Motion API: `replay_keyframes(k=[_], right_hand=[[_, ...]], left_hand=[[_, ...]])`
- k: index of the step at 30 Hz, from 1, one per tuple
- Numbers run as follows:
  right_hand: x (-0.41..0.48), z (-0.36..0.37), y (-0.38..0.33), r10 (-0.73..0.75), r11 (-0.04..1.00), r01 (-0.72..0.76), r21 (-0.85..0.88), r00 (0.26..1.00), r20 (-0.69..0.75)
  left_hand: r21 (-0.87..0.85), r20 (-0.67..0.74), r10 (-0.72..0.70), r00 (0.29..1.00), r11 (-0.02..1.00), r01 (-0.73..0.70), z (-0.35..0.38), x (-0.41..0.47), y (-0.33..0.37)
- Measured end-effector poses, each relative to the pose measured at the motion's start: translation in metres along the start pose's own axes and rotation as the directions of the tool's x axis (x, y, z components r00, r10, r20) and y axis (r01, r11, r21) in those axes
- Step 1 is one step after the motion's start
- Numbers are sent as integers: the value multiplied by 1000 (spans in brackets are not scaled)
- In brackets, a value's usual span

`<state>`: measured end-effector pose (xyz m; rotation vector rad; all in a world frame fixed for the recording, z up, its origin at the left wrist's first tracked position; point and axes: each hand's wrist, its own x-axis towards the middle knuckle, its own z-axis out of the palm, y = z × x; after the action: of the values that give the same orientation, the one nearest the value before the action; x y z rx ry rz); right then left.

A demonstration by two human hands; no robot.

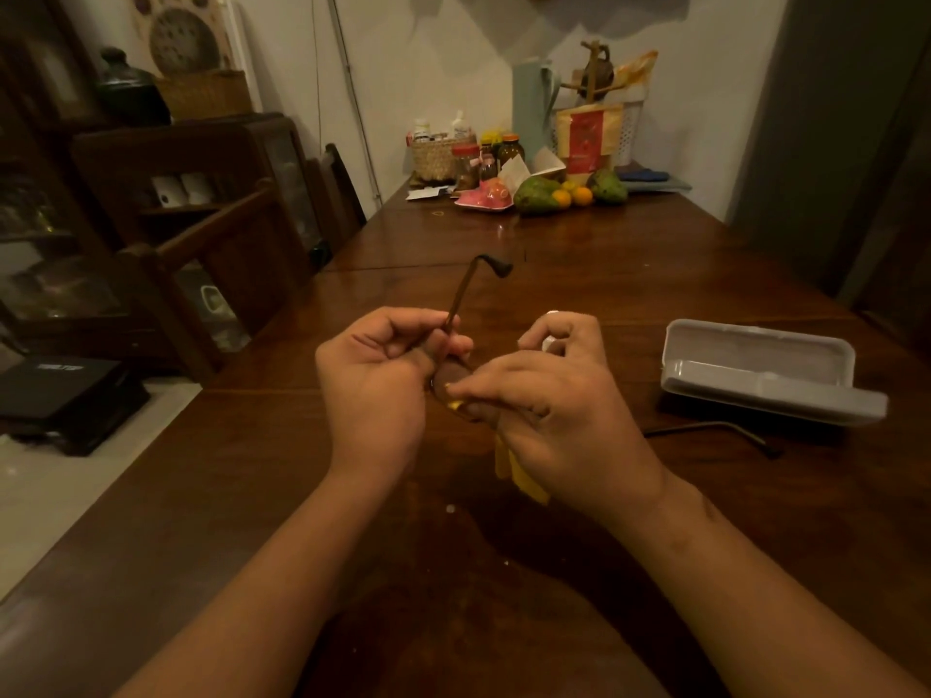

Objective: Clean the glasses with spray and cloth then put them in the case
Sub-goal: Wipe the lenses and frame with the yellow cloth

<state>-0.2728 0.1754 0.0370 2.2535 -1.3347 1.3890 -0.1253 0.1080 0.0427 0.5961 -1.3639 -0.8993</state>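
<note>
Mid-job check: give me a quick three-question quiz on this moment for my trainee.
1. True or false: the case lies open on the table.
2. Which hand pinches the yellow cloth? A) left B) right C) neither
3. Fill in: the left hand grips the ___.
Key: 1 true; 2 B, the right hand; 3 glasses.

Both bare arms reach forward, hands close together. The left hand (373, 380) pinches the glasses (458, 298) with curled fingers. The right hand (559, 400) pinches the cloth (510, 466).
</note>
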Motion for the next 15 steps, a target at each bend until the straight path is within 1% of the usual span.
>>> replay_keyframes(k=[4, 5, 8, 10, 13, 15], right_hand=[[-1, -4, 5, 36, 998, -40, 53, 997, 64], [-1, -5, 6, 46, 998, -48, 46, 998, 50], [0, -4, 6, 75, 997, -75, -5, 996, -56], [0, -1, 3, 74, 996, -77, -34, 993, -93], [0, 5, -1, 82, 996, -84, -40, 995, -57], [-1, 5, -1, 74, 997, -75, 27, 997, 18]], left_hand=[[14, -1, 17, 1000, 1000, -17, 1, 1, 3], [13, 1, 16, 1000, 1000, -16, 1, 1, 3], [4, -11, -1, 1000, 1000, 2, 2, 2, 4], [-8, -7, -12, 1000, 1000, 12, 3, 1, 4], [-3, 17, -14, 1000, 1000, 14, 3, -1, 3], [8, 23, -22, 999, 1000, 22, 3, -1, 2]])
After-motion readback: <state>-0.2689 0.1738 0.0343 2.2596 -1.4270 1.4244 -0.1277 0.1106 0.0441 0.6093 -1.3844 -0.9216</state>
